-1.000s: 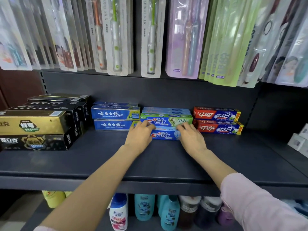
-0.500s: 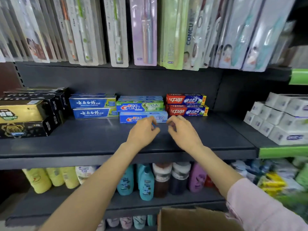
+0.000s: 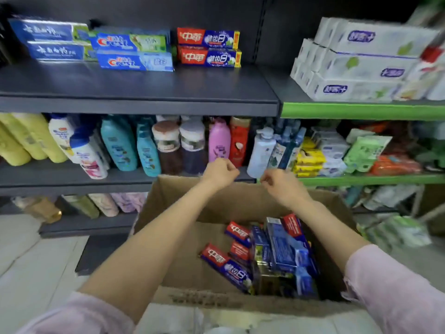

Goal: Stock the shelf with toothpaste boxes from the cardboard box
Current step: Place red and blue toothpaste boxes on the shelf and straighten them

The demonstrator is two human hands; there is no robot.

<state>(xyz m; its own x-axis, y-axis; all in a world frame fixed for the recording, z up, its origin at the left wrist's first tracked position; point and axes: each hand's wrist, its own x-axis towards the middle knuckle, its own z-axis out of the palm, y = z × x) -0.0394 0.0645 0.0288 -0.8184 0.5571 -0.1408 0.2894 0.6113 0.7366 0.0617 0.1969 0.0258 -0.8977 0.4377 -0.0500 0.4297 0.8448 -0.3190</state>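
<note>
**Empty hands above the carton, boxes jumbled below**

Left hand (image 3: 220,172) and right hand (image 3: 283,184) poised over the far edge of the cardboard box (image 3: 192,261), fingers loosely curled, nothing held in either grip. Toothpaste boxes (image 3: 272,256) heaped at the right of the carton, some flat, some on edge, leaning on one another. Upper shelf (image 3: 144,102) already carrying three short stacks at the back: dark blue (image 3: 51,41), Crest (image 3: 133,51), red (image 3: 208,48), with bare board in front.

Likely trouble, judged from the layout:
- Pulling one box from the leaning heap and tipping its neighbours, wedging them tighter into the corner.
- Catching a forearm on the raised far flap during the lift and jolting the carton.
- Grabbing a brand at random and setting it on the wrong stack, spoiling the rows.
- Stacking onto the Crest pile, whose lower box juts forward of the upper, and sliding it off line.
- Knocking the bottles (image 3: 168,145) on the shelf below, just beyond the knuckles.

Hard to make out: fingertips turned away from the camera, so exact curl uncertain. Bottom layer of the carton hidden beneath the top boxes; count unknown. Dark box low in the heap unreadable. Right side smeared by motion blur, white packs (image 3: 356,61) barely legible. Left end of the upper shelf cut off by the frame.
</note>
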